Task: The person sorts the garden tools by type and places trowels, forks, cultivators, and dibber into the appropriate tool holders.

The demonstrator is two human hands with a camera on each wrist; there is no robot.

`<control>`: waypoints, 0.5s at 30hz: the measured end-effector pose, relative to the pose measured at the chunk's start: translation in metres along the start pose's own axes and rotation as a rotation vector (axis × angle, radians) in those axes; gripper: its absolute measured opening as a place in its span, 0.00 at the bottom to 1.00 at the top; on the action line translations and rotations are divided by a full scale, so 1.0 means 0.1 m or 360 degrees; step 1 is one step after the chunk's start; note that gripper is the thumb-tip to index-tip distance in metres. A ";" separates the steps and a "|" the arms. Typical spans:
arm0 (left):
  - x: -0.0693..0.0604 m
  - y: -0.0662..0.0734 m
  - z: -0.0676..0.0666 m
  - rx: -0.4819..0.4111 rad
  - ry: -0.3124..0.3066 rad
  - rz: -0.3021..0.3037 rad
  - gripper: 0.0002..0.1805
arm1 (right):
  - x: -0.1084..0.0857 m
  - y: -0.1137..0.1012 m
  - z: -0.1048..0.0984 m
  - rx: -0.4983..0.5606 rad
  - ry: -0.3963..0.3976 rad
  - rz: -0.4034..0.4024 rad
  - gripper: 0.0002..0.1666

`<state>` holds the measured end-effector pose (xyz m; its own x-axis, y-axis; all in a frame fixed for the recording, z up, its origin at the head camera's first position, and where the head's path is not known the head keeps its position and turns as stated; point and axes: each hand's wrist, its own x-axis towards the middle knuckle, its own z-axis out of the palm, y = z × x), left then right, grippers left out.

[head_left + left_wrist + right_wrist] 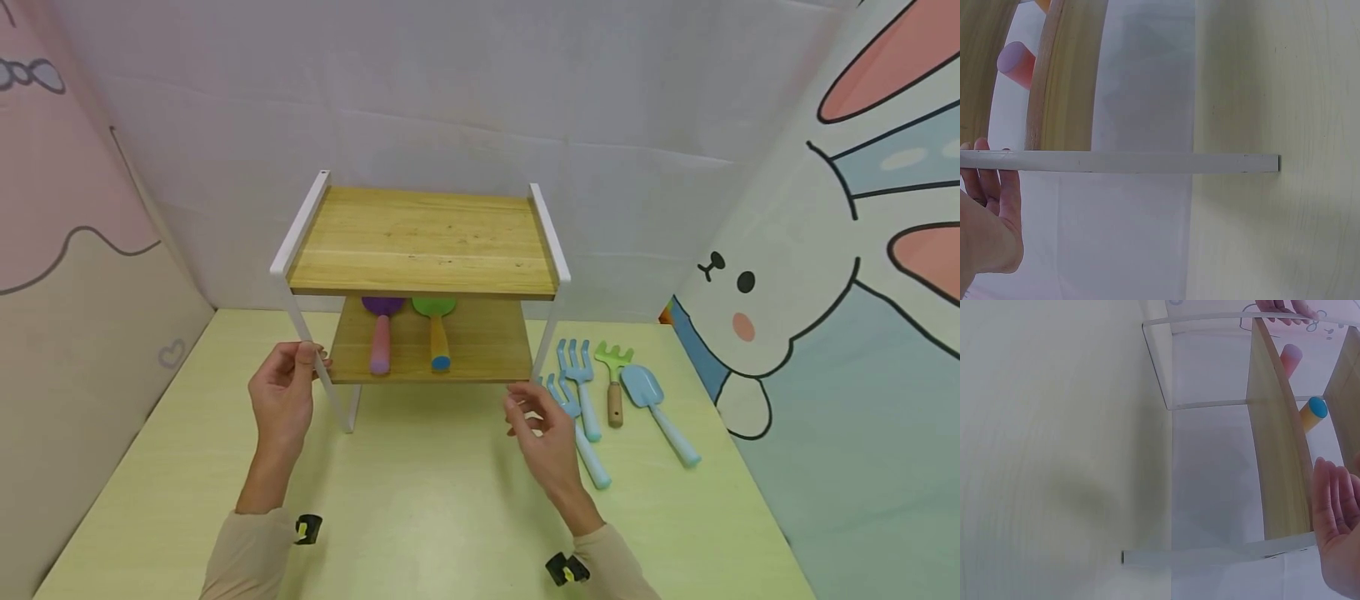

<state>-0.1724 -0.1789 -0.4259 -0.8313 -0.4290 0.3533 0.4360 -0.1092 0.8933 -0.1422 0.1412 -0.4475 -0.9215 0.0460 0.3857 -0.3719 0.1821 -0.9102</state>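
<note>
A two-tier rack [423,242] with wooden boards and white frames stands in the middle of the table. My left hand [283,396] grips its left front leg [1147,162], thumb in front and fingers behind. By the right end of the lower board [487,342] is my right hand [546,442], its fingers loosely bent and holding nothing; in the right wrist view its fingertips [1321,472] are close to the board's front edge, contact unclear. On that board lie a tool with a pink handle [381,346] and purple head, and one with an orange handle [438,337] and green head.
Right of the rack lie two blue hand forks [588,408], a green rake [615,383] with a wooden handle, and a blue trowel [660,412]. A white curtain [450,100] hangs behind. Cartoon-printed panels [825,275] stand at both sides.
</note>
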 end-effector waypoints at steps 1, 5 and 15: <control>0.00 0.00 0.00 0.0002 0.0000 0.0002 0.12 | -0.01 0.01 -0.02 -0.0001 0.0002 -0.0001 0.12; 0.00 0.00 0.00 -0.0003 -0.0002 0.0009 0.13 | -0.04 0.06 -0.09 0.0025 0.0003 -0.0018 0.11; 0.01 -0.01 0.00 -0.0007 -0.0008 0.0012 0.12 | -0.08 0.17 -0.23 0.0001 0.0029 -0.0040 0.12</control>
<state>-0.1734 -0.1790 -0.4266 -0.8298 -0.4253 0.3612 0.4435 -0.1099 0.8895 -0.1382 0.1662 -0.4627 -0.9096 0.0593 0.4112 -0.3951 0.1831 -0.9002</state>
